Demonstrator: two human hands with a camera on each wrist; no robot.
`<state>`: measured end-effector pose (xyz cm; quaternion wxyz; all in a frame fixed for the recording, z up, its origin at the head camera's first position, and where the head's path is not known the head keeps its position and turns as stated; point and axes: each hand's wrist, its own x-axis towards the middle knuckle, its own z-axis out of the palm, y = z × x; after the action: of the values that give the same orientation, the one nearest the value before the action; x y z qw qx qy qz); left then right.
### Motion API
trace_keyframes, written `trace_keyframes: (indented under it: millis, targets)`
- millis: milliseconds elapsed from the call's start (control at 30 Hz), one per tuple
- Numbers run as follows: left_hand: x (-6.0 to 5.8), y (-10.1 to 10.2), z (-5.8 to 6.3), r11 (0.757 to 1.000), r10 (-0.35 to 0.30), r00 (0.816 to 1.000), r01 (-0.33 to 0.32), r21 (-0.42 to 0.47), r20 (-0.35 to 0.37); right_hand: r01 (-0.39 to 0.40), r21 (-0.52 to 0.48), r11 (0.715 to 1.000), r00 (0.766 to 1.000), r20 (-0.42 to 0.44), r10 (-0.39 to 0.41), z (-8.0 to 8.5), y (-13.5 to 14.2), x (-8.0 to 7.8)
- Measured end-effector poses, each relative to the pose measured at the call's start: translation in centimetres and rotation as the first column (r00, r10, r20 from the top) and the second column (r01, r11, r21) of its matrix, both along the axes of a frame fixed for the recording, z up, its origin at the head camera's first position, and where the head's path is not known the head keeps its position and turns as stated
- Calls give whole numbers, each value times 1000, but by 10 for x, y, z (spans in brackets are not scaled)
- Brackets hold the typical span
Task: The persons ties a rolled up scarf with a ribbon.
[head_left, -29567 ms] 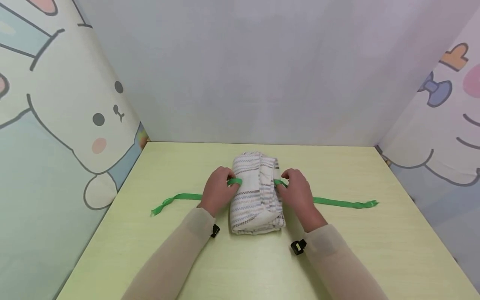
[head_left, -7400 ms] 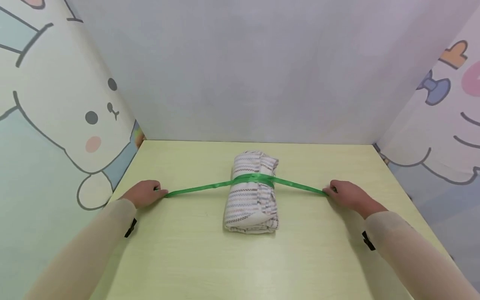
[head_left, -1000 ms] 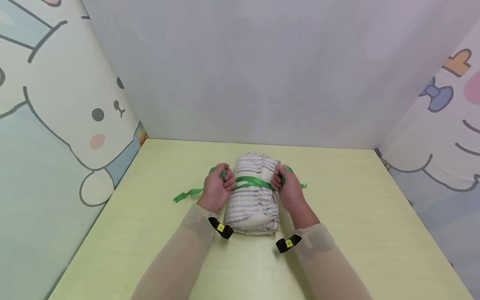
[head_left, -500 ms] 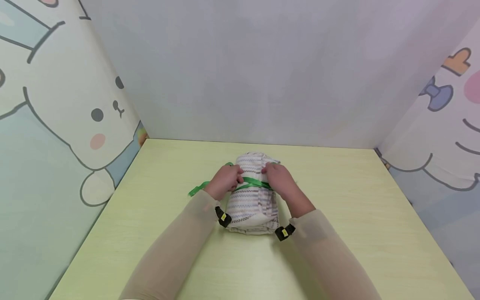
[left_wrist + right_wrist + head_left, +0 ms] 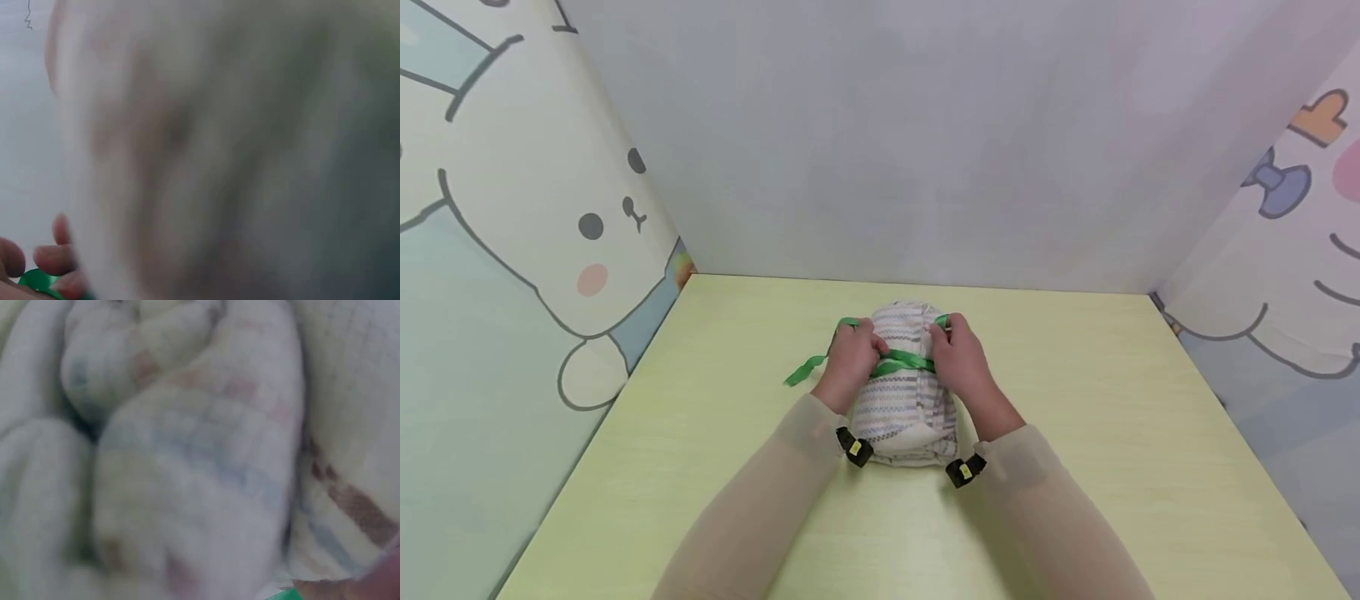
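Observation:
A folded striped cloth (image 5: 891,408) lies as a bundle on the table, with a green ribbon (image 5: 904,362) across its middle. My left hand (image 5: 852,360) is at the bundle's left side and pinches the ribbon; a loop shows above the fingers and a loose tail (image 5: 805,371) hangs left. On the other side, my right hand (image 5: 961,357) grips a ribbon piece that sticks out above its fingertips. Blurred cloth (image 5: 187,150) fills most of the left wrist view, with ribbon (image 5: 39,281) between fingers at lower left. The right wrist view shows cloth folds (image 5: 200,462) closely.
The pale yellow table (image 5: 1112,467) extends around the bundle. A plain light wall sheet (image 5: 880,142) rises behind it, and cartoon-printed sheets (image 5: 550,250) stand at both sides. Dark straps (image 5: 855,447) sit at both wrists.
Earlier the ribbon ends lay spread, then were pulled wide and taut across the bundle. Within the last second both hands have moved inward over the bundle, drawing the left tail closer.

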<state>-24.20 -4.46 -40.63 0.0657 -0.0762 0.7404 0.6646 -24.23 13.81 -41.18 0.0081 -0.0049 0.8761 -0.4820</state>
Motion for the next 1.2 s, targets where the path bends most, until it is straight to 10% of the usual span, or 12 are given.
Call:
trace_keyframes:
  millis: [167, 733, 1000, 1200]
  targets:
    - [1, 1, 1, 999, 51, 999, -50, 15, -19, 30, -79, 996, 999, -33, -33, 0, 2, 3]
    - [6, 6, 4, 944, -169, 985, 152, -292, -33, 4, -89, 996, 998, -65, -10, -5, 2, 4]
    - [4, 7, 4, 952, -228, 966, 195, -236, -121, -79, -192, 978, 993, -102, 60, -2, 2, 7]
    - [4, 3, 2, 952, -297, 941, 304, 21, -162, -204, -316, 927, 976, -136, 169, -1, 3, 9]
